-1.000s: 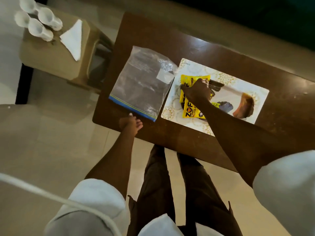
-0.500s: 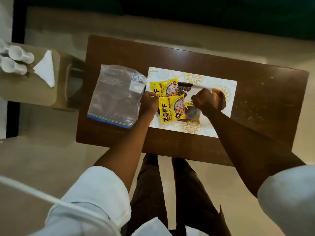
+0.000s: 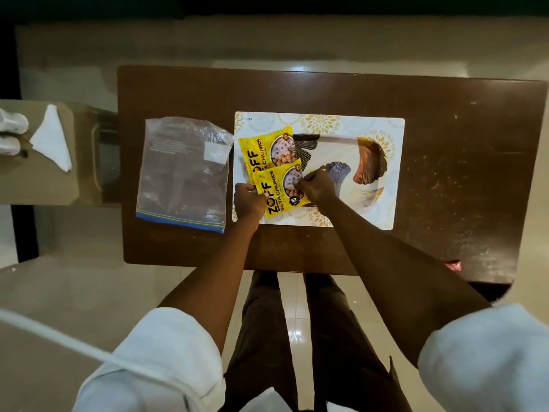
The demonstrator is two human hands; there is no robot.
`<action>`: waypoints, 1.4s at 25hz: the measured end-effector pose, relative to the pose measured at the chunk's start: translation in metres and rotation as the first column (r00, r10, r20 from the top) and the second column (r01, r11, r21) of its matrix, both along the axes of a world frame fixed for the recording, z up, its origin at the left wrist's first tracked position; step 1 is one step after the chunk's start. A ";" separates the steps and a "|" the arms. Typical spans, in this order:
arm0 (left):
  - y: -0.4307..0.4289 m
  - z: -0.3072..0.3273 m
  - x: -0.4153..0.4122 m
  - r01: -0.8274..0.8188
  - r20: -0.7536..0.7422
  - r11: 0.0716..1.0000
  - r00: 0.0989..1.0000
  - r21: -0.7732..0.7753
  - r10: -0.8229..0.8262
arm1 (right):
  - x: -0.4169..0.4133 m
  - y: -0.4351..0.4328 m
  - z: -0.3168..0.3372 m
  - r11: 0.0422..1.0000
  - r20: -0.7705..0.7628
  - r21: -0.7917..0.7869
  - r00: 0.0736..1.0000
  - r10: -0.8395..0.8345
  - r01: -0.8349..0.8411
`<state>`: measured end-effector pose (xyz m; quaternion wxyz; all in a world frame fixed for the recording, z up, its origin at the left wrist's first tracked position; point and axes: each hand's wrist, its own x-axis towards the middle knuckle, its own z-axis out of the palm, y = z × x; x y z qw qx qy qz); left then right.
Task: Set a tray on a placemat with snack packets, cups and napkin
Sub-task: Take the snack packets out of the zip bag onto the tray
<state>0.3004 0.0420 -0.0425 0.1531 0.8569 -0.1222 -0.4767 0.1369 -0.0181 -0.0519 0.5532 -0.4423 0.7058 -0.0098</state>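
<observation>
A white placemat (image 3: 395,173) with gold flower prints lies on the dark wooden table (image 3: 460,159). On it rests a tray (image 3: 353,162) printed with fan-shaped feathers. Two yellow snack packets lie on the tray's left part: the far packet (image 3: 261,147) and the near packet (image 3: 277,188), which overlaps it. My left hand (image 3: 248,202) grips the near packet's left end and my right hand (image 3: 316,185) pinches its right end. White cups (image 3: 12,129) and a folded white napkin (image 3: 55,138) sit on a side stand at the far left.
A clear zip bag (image 3: 184,173) with a blue strip lies flat on the table left of the placemat. The beige side stand (image 3: 38,182) is beside the table's left edge. A small red scrap (image 3: 453,265) sits at the table's near right edge.
My left hand came from the table's front edge to the packets. The second packet now lies spread beside the first, and both hands hold its ends. The view shifted.
</observation>
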 end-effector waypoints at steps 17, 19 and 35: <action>-0.076 -0.007 0.036 0.132 0.219 0.979 0.971 -0.152 -0.097 | 0.027 -0.064 -0.010 0.977 0.143 -0.008 0.967 -0.212 0.215; -0.085 -0.006 0.035 0.164 0.219 0.971 0.968 -0.172 -0.124 | 0.027 -0.063 -0.009 0.950 0.180 0.030 0.934 -0.310 0.310; -0.136 -0.022 0.052 0.242 0.144 0.955 0.965 -0.170 -0.219 | 0.019 -0.085 -0.019 0.905 0.033 -0.074 0.908 -0.418 0.420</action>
